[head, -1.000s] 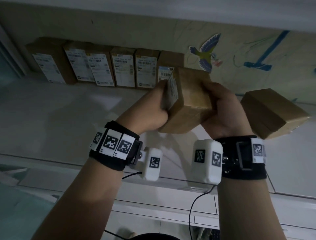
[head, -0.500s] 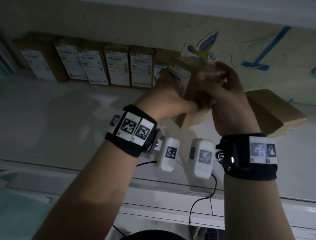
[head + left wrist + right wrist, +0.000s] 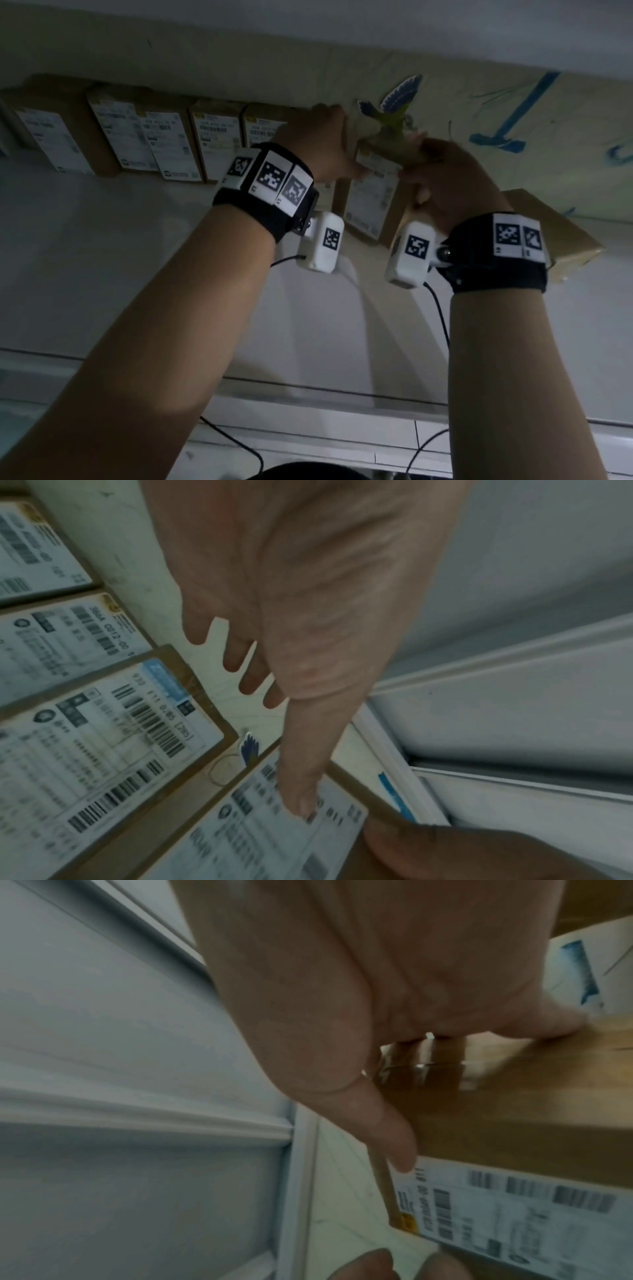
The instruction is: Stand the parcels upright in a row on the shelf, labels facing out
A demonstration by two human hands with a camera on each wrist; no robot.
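A brown parcel (image 3: 370, 202) stands upright with its white label facing out, at the right end of a row of labelled parcels (image 3: 212, 140) along the shelf's back wall. My right hand (image 3: 421, 161) grips its top right corner, with the thumb (image 3: 394, 1139) along the front edge and the fingers curled over the cardboard (image 3: 514, 1110). My left hand (image 3: 342, 140) is spread above it. Its straight thumb (image 3: 301, 791) presses on the label (image 3: 260, 840), and its other fingers hang free in front of the wall. A narrow gap separates this parcel from its neighbour (image 3: 103, 737).
Another brown parcel (image 3: 568, 240) lies tilted on the shelf (image 3: 137, 267) just right of my right wrist. A bird sticker (image 3: 394, 102) and blue scribbles (image 3: 507, 123) mark the back wall. Cupboard fronts and cables show below the shelf's front edge.
The parcel was tilted in both hands with its label turned sideways. It now stands upright near the wall, label forward, and my left hand has loosened to a thumb press.
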